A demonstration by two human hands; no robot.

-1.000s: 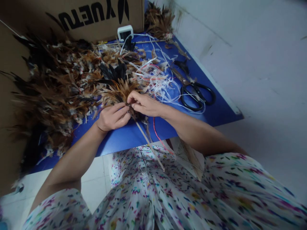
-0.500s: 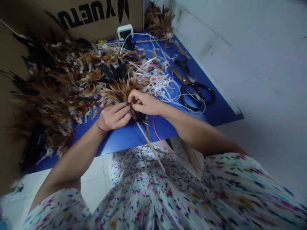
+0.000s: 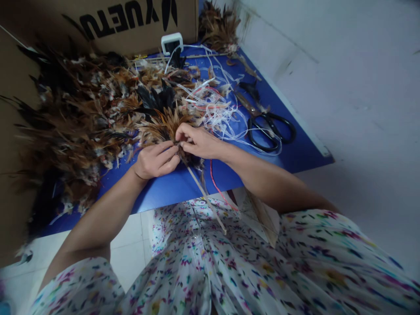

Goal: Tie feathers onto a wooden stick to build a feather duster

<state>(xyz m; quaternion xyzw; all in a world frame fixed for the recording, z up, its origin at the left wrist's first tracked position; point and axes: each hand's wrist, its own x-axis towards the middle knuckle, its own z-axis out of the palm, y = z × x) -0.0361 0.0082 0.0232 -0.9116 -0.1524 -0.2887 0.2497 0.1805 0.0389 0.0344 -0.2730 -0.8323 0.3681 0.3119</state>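
A feather duster (image 3: 169, 122), brown with black tips at its far end, lies near the table's front edge. Its thin stick (image 3: 206, 197) points back toward my body over the edge. My left hand (image 3: 157, 161) is closed, with fingertips pinched at the base of the feathers. From the other side my right hand (image 3: 198, 141) pinches at the same spot, thumb and forefinger close together. Whatever fine strand or feather lies between the fingertips is too small to make out. A red string (image 3: 215, 183) hangs off the edge just right of the stick.
Loose brown feathers (image 3: 88, 113) heap over the table's left side. Tangled white plastic strips (image 3: 219, 116) lie right of the duster, beside black-handled scissors (image 3: 265, 127). A cardboard box (image 3: 131, 26) stands behind, with another feather bundle (image 3: 219, 28) in the back corner. A wall borders the right.
Both hands stay at the base of the feathers with almost no movement. The view has shifted very slightly.
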